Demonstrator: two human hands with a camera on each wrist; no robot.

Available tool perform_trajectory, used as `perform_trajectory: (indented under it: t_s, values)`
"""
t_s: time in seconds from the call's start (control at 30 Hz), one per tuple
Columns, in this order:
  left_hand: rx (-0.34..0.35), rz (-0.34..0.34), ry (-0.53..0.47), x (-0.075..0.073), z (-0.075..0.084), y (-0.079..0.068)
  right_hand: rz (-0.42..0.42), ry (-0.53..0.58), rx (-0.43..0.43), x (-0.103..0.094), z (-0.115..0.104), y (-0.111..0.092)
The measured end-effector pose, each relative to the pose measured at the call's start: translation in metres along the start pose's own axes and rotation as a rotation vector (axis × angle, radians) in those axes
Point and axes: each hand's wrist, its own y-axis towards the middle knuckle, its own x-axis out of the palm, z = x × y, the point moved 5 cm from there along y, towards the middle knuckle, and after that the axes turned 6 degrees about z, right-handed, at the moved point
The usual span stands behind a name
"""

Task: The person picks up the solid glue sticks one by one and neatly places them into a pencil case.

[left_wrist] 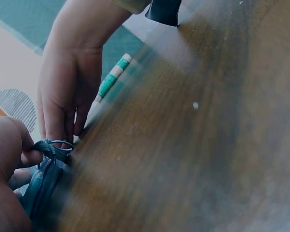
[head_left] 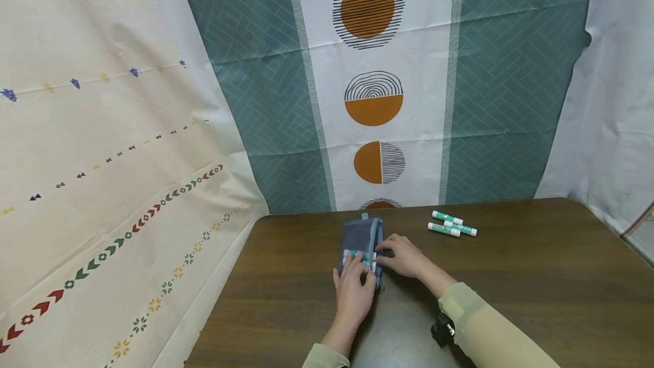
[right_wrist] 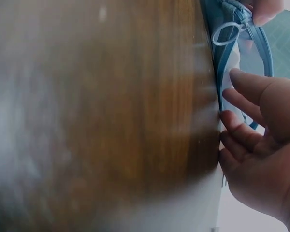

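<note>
A blue-grey zip pouch [head_left: 352,235] lies on the table with its zip side facing right. Green-and-white marker-like sticks [head_left: 353,253] show through its front. My left hand [head_left: 353,294] lies over the pouch's near end; in the left wrist view, its thumb and finger pinch the corner by the zip pull ring [left_wrist: 62,145]. At the zip opening is my right hand [head_left: 403,255], its fingertips right at the edge. Seen in the right wrist view, the right thumb and fingers [right_wrist: 246,84] are extended and slightly bent, with the thumb tip over the unzipped gap.
Three more green-and-white sticks [head_left: 444,230] lie together on the brown wooden table [head_left: 511,288], to the right of the pouch and farther back. Patterned cloth [head_left: 378,101] hangs behind the table's far edge. Another cloth [head_left: 128,186] drapes along the left side.
</note>
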Motion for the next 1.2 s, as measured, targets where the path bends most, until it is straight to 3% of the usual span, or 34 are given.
perform_trajectory:
  t_s: [0.2, 0.4, 1.2]
  values:
    - [0.019, 0.021, 0.002, -0.001, 0.001, -0.001, -0.047, 0.048, -0.054, -0.003, 0.004, -0.002]
    - [0.009, 0.019, 0.007, -0.001, 0.001, 0.000, -0.043, 0.068, -0.086, -0.008, 0.007, -0.006]
    - [-0.012, 0.015, 0.003, 0.000, -0.001, 0.000, 0.055, 0.003, -0.021, -0.044, 0.019, -0.031]
